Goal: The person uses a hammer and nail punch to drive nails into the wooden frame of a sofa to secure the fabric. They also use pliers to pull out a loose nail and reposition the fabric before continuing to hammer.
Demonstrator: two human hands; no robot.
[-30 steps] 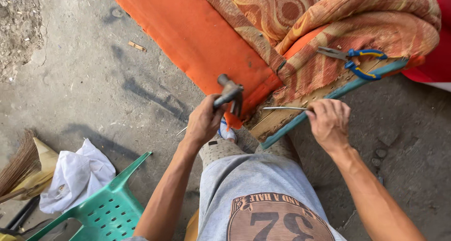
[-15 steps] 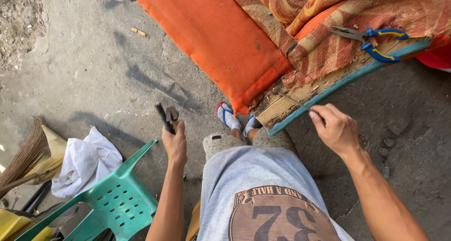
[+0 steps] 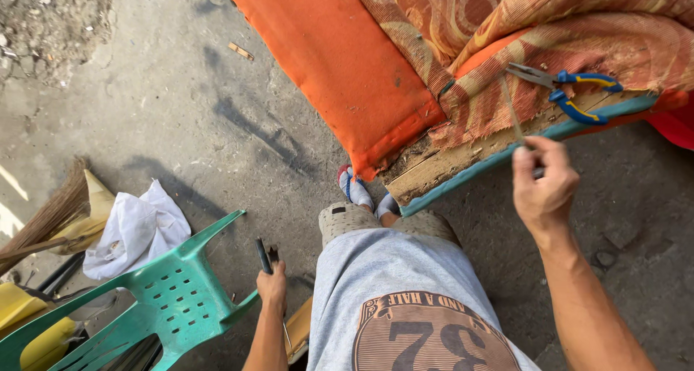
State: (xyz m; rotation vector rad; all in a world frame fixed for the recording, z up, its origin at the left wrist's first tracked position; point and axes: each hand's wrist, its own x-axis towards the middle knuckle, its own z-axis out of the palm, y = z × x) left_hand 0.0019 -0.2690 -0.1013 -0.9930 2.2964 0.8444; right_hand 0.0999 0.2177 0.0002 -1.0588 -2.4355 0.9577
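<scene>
- Our left hand [image 3: 272,287] is closed around a hammer [image 3: 264,255], low at 7 o'clock beside the green plastic chair [image 3: 173,299].
- Our right hand [image 3: 543,190] pinches a thin metal rod [image 3: 510,111] at 3 o'clock, its tip laid against the torn patterned cloth [image 3: 506,89].
- Blue-handled pliers [image 3: 571,89] rest on that cloth at 2 o'clock.
- We judge the step to be prying at the wooden frame edge [image 3: 463,160]; next, the rod needs steadying before the hammer comes up.

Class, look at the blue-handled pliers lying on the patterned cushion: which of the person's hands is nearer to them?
The right hand: it is just below the blue-handled pliers, at the cushion's edge. The left hand is far off, low beside the green plastic chair, gripping a dark tool.
</scene>
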